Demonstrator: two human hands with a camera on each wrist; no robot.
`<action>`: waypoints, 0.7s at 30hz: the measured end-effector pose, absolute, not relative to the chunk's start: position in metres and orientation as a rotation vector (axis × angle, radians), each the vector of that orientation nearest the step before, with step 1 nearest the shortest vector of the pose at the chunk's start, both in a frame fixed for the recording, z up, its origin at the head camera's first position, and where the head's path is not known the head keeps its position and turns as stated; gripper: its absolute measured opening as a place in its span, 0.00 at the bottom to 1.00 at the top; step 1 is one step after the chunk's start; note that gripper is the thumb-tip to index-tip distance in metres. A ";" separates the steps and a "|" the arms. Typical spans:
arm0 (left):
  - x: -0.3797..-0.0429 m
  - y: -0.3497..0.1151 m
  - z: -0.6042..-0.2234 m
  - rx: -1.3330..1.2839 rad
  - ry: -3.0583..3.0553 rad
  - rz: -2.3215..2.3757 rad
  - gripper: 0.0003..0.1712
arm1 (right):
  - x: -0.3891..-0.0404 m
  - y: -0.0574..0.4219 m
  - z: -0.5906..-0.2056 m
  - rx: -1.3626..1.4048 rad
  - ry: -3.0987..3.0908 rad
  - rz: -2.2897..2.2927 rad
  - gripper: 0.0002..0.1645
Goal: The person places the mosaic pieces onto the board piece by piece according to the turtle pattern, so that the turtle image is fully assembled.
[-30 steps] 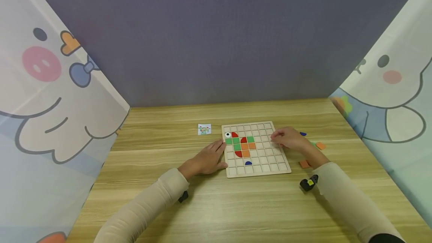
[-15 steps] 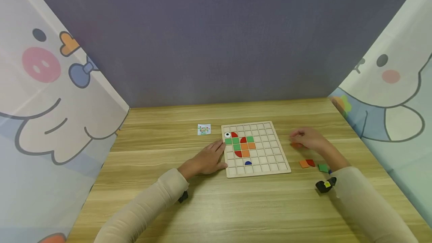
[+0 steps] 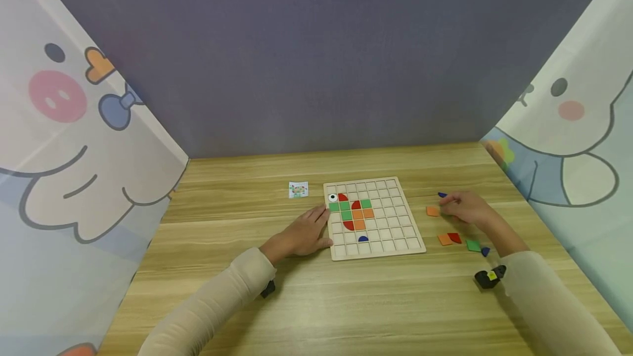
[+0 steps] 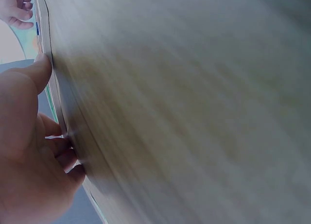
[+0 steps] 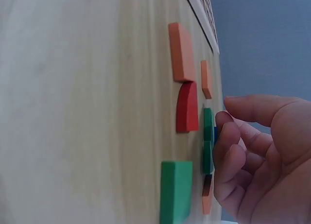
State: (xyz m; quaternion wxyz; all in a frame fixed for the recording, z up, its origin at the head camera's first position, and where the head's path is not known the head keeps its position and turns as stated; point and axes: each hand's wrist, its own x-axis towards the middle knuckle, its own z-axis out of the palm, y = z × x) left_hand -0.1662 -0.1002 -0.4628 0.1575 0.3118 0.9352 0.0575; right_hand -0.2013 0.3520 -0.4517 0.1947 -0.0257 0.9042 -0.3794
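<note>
Orange tile (image 3: 432,211) beside right fingers (image 3: 449,200)

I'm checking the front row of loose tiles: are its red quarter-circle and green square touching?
Apart. The right wrist view shows bare tabletop between the red quarter-circle and the green square.

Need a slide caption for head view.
Left hand touching a pale wooden grid board, right hand beside a flat orange square tile on a wood-grain table.
</note>
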 end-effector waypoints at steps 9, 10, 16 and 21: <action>-0.166 -0.101 -0.464 0.897 2.685 0.168 0.49 | -0.196 0.359 -0.456 0.001 2.505 -1.096 0.29; -0.166 -0.101 -0.465 0.897 2.686 0.168 0.49 | -0.196 0.359 -0.456 0.016 2.503 -1.102 0.28; -0.167 -0.102 -0.466 0.901 2.684 0.168 0.50 | -0.196 0.359 -0.459 0.013 2.526 -1.085 0.27; -0.167 -0.102 -0.466 0.897 2.680 0.175 0.50 | -0.194 0.356 -0.459 0.006 2.572 -1.030 0.26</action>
